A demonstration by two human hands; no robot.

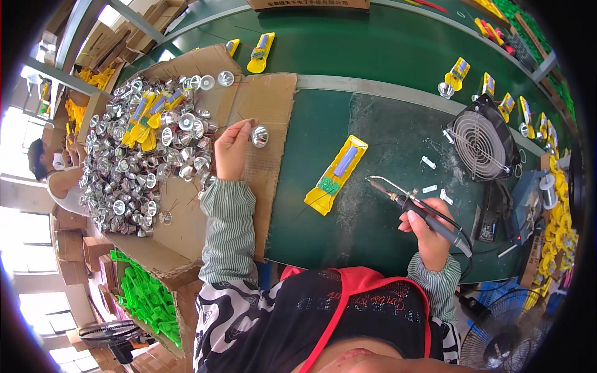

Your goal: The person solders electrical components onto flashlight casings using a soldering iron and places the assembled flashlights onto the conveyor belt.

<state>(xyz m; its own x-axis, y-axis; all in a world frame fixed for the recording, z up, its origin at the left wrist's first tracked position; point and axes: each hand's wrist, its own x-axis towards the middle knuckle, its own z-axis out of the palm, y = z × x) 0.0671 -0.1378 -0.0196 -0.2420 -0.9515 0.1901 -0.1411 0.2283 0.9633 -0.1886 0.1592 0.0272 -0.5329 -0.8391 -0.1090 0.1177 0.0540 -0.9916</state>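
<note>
The counter [311, 121] is green, the lamp housing [336, 176] yellow, the reflector [260, 137] silver, the sleeves [229, 217] striped green-and-white.

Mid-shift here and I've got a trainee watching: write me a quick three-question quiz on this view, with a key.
1. Which hand holds the soldering iron?
2. True or false: the yellow housing just left of the iron's tip lies on the cardboard.
3. Fill in the blank: the fingertips of the left hand hold one shiny ____.

Key:
1. The right hand.
2. False; it lies on the green bench top.
3. Reflector cup.
</note>
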